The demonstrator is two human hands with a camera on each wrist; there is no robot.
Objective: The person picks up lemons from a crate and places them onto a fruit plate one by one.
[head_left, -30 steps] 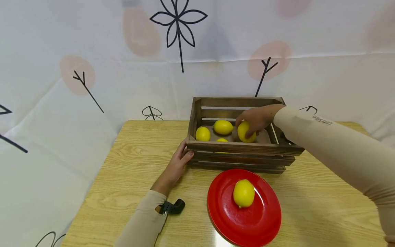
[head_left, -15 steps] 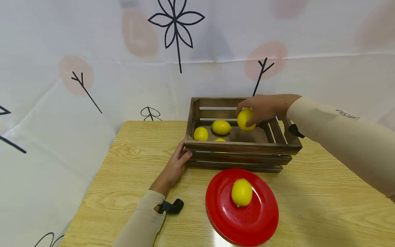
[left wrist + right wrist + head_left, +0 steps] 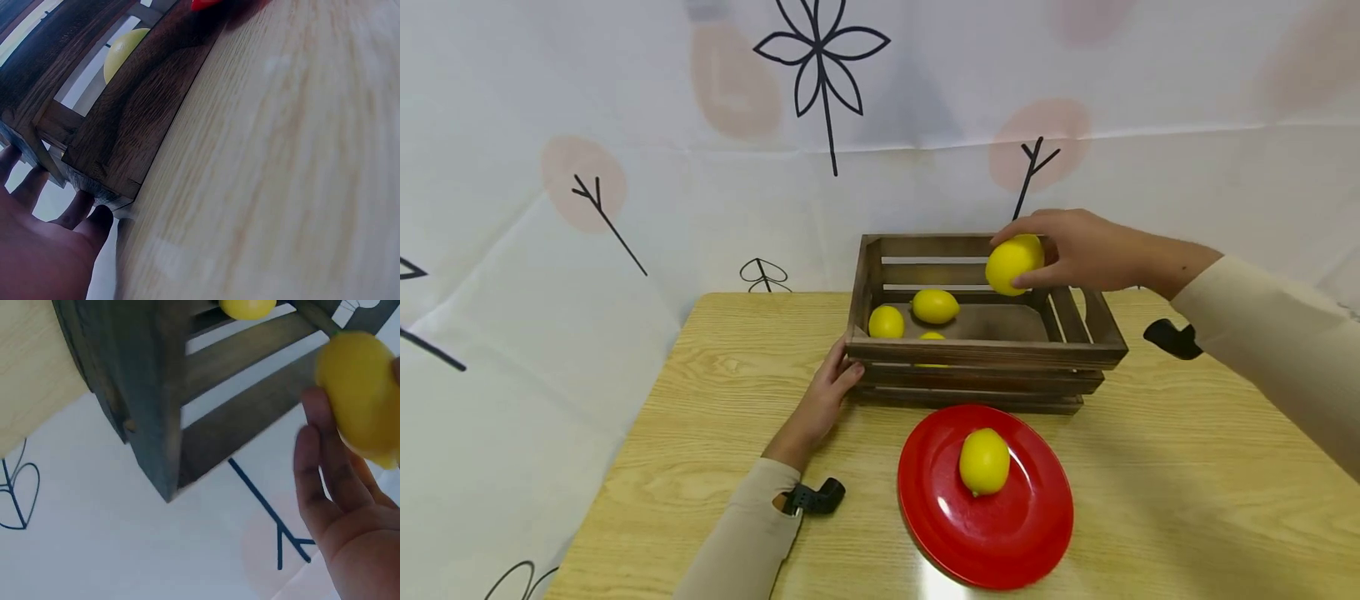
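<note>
My right hand (image 3: 1078,246) grips a yellow lemon (image 3: 1013,265) between thumb and fingers, raised over the right part of a dark wooden slatted crate (image 3: 985,356). The right wrist view shows that lemon (image 3: 361,394) against the fingers, beyond the crate's end. Several more lemons lie inside the crate, one of them (image 3: 935,307) near its back. With fingers extended, my left hand (image 3: 823,398) touches the crate's front left corner; in the left wrist view its fingertips rest along the crate's end (image 3: 100,187). A red plate (image 3: 917,533) in front of the crate carries one lemon (image 3: 984,462).
The wooden table (image 3: 700,467) runs beneath everything, its left edge and back edge in view. Behind the crate hangs a white cloth (image 3: 662,75) with black plant drawings and pinkish spots. A black strap with a small device (image 3: 820,497) sits on the left wrist.
My right hand has lifted the lemon up from the crate's floor and drawn it slightly to the right. The left hand stays at the crate's corner.
</note>
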